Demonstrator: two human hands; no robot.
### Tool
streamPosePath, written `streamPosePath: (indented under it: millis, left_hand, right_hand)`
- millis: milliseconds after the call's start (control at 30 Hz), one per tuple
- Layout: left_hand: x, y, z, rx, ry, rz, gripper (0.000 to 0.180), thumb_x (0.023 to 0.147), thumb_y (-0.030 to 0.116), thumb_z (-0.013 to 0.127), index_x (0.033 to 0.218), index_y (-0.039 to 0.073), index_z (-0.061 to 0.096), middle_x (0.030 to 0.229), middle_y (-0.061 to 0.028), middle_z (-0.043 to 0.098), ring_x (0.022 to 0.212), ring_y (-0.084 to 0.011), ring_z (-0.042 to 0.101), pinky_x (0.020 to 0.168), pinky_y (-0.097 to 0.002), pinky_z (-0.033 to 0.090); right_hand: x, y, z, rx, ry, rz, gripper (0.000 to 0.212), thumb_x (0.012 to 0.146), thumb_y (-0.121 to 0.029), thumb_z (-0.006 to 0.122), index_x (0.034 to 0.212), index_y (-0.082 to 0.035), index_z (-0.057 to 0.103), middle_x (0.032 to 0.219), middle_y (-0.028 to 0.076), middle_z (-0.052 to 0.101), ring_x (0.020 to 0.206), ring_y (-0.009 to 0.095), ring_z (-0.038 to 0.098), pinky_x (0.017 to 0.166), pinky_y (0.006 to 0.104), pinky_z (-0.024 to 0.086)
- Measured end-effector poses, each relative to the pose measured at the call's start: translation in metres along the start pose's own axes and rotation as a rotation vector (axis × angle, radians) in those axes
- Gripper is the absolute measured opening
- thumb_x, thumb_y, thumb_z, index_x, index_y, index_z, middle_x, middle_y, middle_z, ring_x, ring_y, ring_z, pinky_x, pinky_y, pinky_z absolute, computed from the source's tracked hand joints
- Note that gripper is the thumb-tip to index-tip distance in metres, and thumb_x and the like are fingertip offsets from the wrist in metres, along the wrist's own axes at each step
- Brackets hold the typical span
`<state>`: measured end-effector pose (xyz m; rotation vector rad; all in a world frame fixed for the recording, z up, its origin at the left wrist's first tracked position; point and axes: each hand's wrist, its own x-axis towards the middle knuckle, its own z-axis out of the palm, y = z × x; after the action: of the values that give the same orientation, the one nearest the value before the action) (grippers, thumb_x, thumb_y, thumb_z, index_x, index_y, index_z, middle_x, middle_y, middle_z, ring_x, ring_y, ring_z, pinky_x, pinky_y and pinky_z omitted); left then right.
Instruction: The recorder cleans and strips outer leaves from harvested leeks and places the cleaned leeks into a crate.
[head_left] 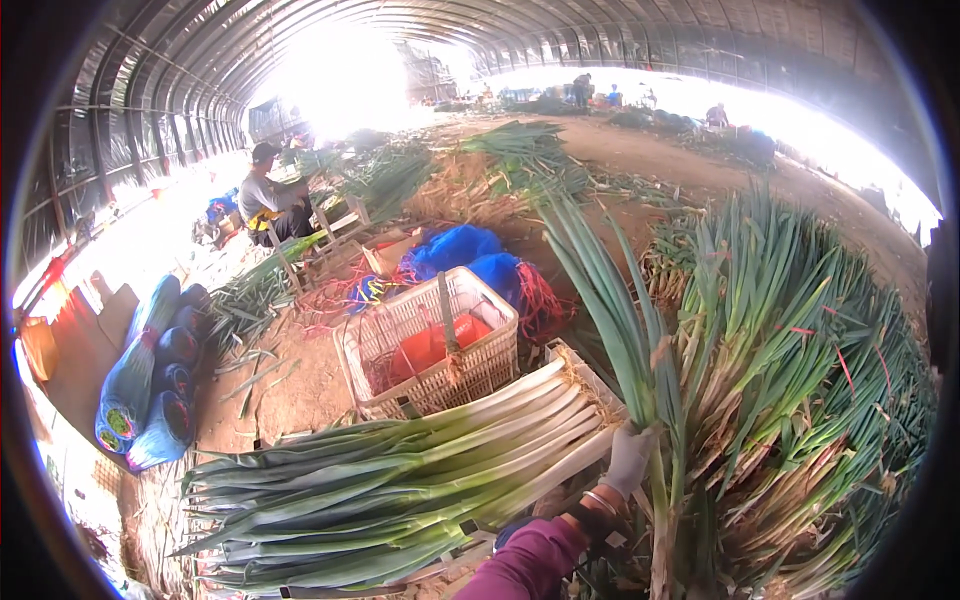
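Note:
My left hand [630, 455], in a pale glove with bands at the wrist, is closed around a few tall green onions [648, 375]. They stand nearly upright, leaves up and pale stalks running down toward the lower edge. Left of them, a row of trimmed green onions [440, 465] lies side by side on a low wooden rack [590, 375], white ends to the right, leaves to the left. Close on the right rises a large heap of untrimmed green onions [790, 330], some tied with red strips. My right hand does not show.
Beyond the rack stands a pale plastic crate [430, 345] with something red inside. Blue netting [455, 252] lies behind it. Blue-wrapped bundles [150, 370] are stacked at the left. Farther off, a seated person [270, 195] is beside more onions. An arched frame [180, 90] covers the place.

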<state>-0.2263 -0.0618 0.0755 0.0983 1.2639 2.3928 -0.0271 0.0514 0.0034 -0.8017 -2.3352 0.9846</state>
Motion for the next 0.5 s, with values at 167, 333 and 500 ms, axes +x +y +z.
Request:
streamPosePath:
  millis: [167, 333, 500]
  left_hand:
    - [-0.006, -0.014, -0.004, -0.024, -0.048, -0.029, 0.016, 0.091, 0.011, 0.064, 0.103, 0.000, 0.062, 0.083, 0.0019, 0.059, 0.070, -0.0084, 0.056, 0.065, -0.0240, 0.048]
    - [-0.015, -0.032, 0.019, -0.089, -0.101, -0.089, 0.021, 0.092, 0.014, 0.064, 0.107, 0.000, 0.060, 0.092, -0.0031, 0.063, 0.076, -0.0133, 0.062, 0.071, -0.0288, 0.054]
    - [-0.009, -0.015, 0.013, -0.231, -0.247, -0.197, 0.027, 0.095, 0.016, 0.061, 0.114, -0.002, 0.056, 0.095, -0.0104, 0.064, 0.087, -0.0222, 0.066, 0.079, -0.0345, 0.056]
  right_hand:
    - [-0.006, 0.011, -0.009, -0.293, -0.043, -0.138, 0.021, 0.075, -0.010, 0.065, 0.092, 0.002, 0.061, 0.072, 0.010, 0.062, 0.063, 0.020, 0.059, 0.057, 0.0341, 0.049]
    - [0.019, -0.082, 0.002, 0.143, 0.125, -0.177, 0.022, 0.081, -0.018, 0.064, 0.087, 0.003, 0.061, 0.070, 0.008, 0.061, 0.060, 0.020, 0.060, 0.053, 0.0325, 0.048]
    - [0.026, -0.088, 0.000, 0.711, -0.135, 0.217, 0.021, 0.085, -0.019, 0.064, 0.086, 0.002, 0.061, 0.067, 0.005, 0.059, 0.055, 0.012, 0.054, 0.050, 0.0261, 0.043]
